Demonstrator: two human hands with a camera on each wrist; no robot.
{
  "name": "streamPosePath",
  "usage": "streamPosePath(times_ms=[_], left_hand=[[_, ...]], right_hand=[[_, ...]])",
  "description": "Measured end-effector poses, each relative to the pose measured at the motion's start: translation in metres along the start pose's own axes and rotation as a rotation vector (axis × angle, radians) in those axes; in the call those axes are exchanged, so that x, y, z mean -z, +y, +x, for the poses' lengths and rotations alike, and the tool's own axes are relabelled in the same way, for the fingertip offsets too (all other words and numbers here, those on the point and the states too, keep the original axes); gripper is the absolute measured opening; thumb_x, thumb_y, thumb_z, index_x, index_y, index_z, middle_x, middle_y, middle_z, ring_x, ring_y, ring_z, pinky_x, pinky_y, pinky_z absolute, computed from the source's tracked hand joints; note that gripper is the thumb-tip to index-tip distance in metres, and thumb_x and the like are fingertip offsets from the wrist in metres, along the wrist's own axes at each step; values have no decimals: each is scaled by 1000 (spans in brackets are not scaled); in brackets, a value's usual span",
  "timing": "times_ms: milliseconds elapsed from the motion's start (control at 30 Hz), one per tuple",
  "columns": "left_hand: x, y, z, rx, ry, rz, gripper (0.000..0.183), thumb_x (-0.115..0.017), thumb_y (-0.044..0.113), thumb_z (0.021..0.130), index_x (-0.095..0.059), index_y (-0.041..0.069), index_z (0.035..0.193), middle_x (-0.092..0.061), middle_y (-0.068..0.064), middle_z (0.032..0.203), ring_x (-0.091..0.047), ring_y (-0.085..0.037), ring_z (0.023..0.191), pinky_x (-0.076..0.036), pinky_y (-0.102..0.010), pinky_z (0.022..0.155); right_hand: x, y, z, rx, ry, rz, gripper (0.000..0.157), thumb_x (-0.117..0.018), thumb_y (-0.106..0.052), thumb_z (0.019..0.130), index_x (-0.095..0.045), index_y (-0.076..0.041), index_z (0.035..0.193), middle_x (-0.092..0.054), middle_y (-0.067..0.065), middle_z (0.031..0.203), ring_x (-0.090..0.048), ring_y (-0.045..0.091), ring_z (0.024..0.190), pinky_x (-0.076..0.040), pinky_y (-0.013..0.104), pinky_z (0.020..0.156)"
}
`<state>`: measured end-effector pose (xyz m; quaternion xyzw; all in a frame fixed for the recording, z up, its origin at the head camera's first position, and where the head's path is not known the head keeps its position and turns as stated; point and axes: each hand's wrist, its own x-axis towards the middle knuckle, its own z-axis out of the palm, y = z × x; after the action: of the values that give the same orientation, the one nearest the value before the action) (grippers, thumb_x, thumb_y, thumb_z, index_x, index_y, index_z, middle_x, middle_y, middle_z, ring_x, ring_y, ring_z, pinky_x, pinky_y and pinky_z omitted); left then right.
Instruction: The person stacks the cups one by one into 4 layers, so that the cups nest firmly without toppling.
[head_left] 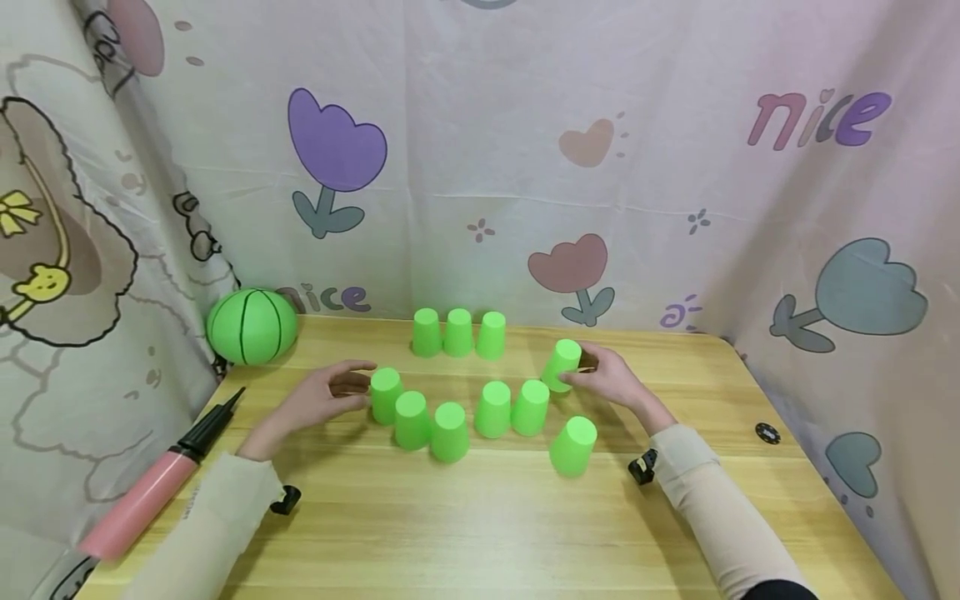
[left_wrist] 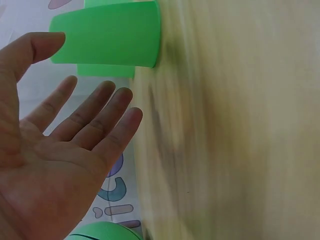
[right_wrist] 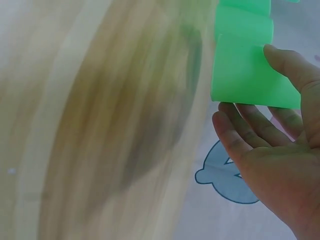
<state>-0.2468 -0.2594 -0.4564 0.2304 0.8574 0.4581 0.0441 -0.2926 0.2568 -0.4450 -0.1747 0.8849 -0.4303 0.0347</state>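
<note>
Upside-down green cups stand in small groups on the wooden table. My left hand (head_left: 328, 395) is beside the leftmost cup (head_left: 386, 396) of a front trio, fingers spread and holding nothing. In the left wrist view its thumb tip overlaps a green cup (left_wrist: 107, 35). At the back right, my right hand (head_left: 609, 377) grips a green cup (head_left: 562, 365) by its side, the thumb in front and the fingers around the far side. In the right wrist view the thumb lies over that cup (right_wrist: 250, 72) and the fingertips reach its lower edge.
Three cups (head_left: 459, 333) line the back edge, a pair (head_left: 493, 410) stands mid-table, and a single cup (head_left: 573, 447) is nearer on the right. A green ball (head_left: 252, 327) and a pink-and-black pump (head_left: 146, 500) lie left. A black disc (head_left: 767, 432) lies right. Patterned curtains enclose the table.
</note>
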Motion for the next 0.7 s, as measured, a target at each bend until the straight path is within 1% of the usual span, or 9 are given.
streamPosePath(times_ms=[133,233,400,500,700], left_hand=[[-5,-3,-2,1,3,-15,60,-76,13,97,-52,-1,150,-68,-26,135,-68,-43,122,-60,-45,103],[-9,-4,-3,8,8,-20,62,-77,14,97,-51,-1,151,-67,-28,136,-67,-45,124,-57,-54,105],[-13,-5,-4,6,20,-17,63,-76,12,97,-49,-5,151,-65,-31,137,-65,-48,126,-55,-58,107],[-15,-4,-4,2,18,-23,64,-76,12,97,-48,-6,151,-64,-32,138,-64,-49,127,-54,-58,107],[-16,-2,-3,-3,20,-25,66,-77,11,96,-46,-7,152,-63,-33,140,-63,-50,128,-55,-58,107]], right_hand=[[-2,-3,7,-3,-9,-3,58,-82,-24,93,-60,-7,144,-73,14,124,-70,34,118,-61,47,101],[-4,-5,12,-2,-18,-5,60,-81,-25,94,-58,-8,146,-73,14,126,-69,33,120,-61,46,100],[-8,-5,21,19,-24,9,61,-81,-26,95,-57,-7,147,-73,15,126,-68,34,121,-61,47,101],[-11,-5,26,31,-28,12,60,-80,-24,95,-57,-6,147,-72,16,127,-68,36,121,-60,48,103],[-15,-6,37,36,-22,-11,59,-80,-24,95,-57,-9,147,-71,14,129,-66,35,125,-58,50,105]])
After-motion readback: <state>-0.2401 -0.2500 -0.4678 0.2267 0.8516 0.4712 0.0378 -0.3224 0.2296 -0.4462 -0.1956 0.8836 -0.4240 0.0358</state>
